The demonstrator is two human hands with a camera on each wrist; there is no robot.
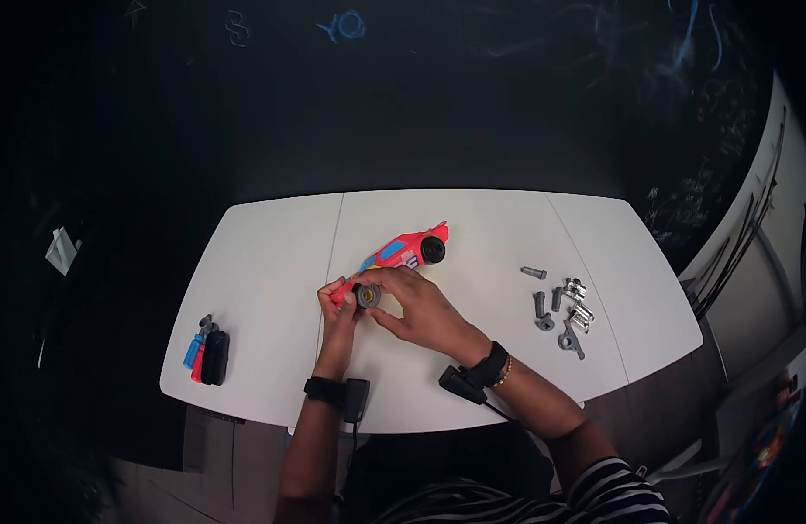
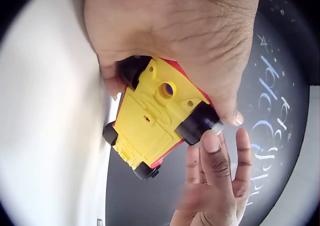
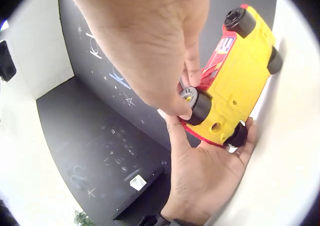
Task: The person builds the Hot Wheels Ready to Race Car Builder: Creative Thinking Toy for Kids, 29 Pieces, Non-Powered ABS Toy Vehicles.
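A red toy car (image 1: 403, 251) with blue windows is tilted on its side, its yellow underside (image 2: 145, 128) showing in both wrist views. My left hand (image 1: 337, 316) grips one end of the car, its fingers and thumb round the body beside two black wheels. With thumb and fingers, my right hand (image 1: 427, 313) pinches a black wheel (image 3: 201, 107) with a grey rim at that same end. The yellow centre of this wheel shows in the head view. Whether the wheel is fully seated, I cannot tell.
Several grey bolt-like pieces (image 1: 539, 304) and shiny metallic parts (image 1: 581, 314) lie at the table's right. Blue and red-handled tools (image 1: 194, 352) rest beside a black object (image 1: 215, 356) at the left. A dark chalkboard wall stands behind the white table (image 1: 473, 384).
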